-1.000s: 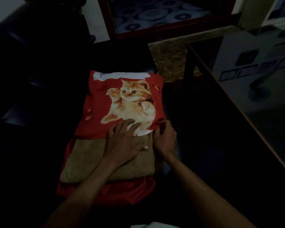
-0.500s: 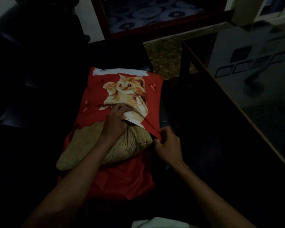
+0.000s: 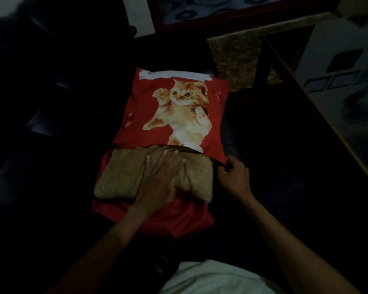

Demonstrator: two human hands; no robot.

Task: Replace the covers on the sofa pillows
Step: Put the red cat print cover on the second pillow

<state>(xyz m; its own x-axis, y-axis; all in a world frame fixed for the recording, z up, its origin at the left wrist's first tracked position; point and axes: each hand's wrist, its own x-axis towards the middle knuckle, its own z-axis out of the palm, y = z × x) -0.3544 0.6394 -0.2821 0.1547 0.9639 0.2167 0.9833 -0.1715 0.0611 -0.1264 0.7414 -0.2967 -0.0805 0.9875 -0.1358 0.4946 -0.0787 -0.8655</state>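
Observation:
A red pillow cover [image 3: 140,115] printed with an orange kitten lies on a dark sofa seat. A tan pillow [image 3: 119,179] sticks out of the cover's near open end, its far half hidden inside. My left hand [image 3: 162,179] lies flat on the tan pillow with fingers spread, tips at the cover's opening. My right hand [image 3: 232,177] pinches the right corner of the cover's upper edge beside the pillow. The cover's red lower flap [image 3: 179,221] is spread under the pillow toward me.
Black leather sofa [image 3: 40,124] surrounds the pillow on the left and behind. A dark wooden table with a glass top [image 3: 319,107] runs along the right. A patterned rug [image 3: 236,56] shows on the floor beyond. White fabric [image 3: 210,276] lies at the bottom edge.
My left hand came out from under the cover's edge and now presses flat on the pillow. The bunched pillow has flattened. My right hand still holds the cover's right corner.

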